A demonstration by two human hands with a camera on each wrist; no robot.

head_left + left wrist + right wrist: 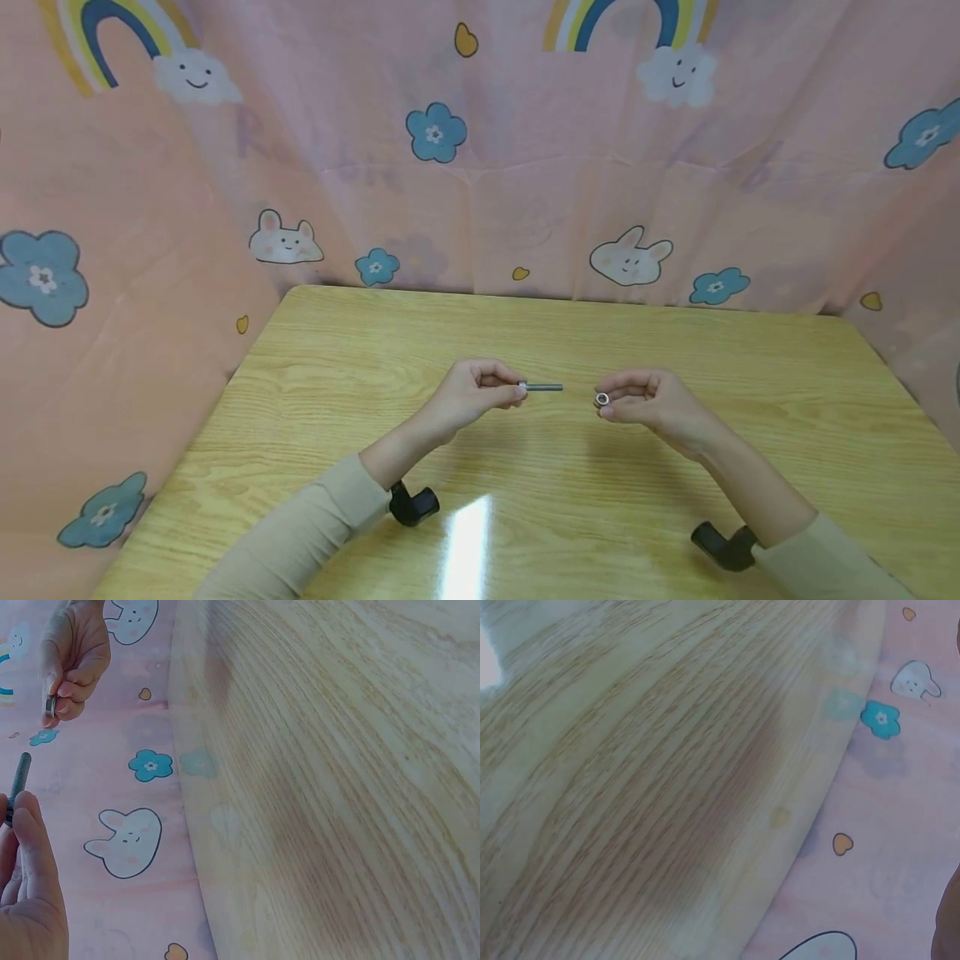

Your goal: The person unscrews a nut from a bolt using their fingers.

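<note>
In the head view my left hand (476, 392) pinches a metal bolt (545, 387) by its head, the threaded shank pointing right. Across a small gap, my right hand (660, 408) holds a metal nut (602, 400) between thumb and fingers, its hole visible. Bolt and nut are apart, both held above the table. From the left wrist, the bolt (22, 776) shows its thread, and the nut (50, 706) is seen edge-on in the right hand (75, 656). Only a sliver of the right hand (946, 922) enters the right wrist view, where neither part appears.
The wooden table (360, 333) spreads beneath both hands, with a bright reflection near its front. A pink printed curtain (517, 200) hangs behind and along the sides. Black wrist-worn devices (414, 506) sit under the forearms.
</note>
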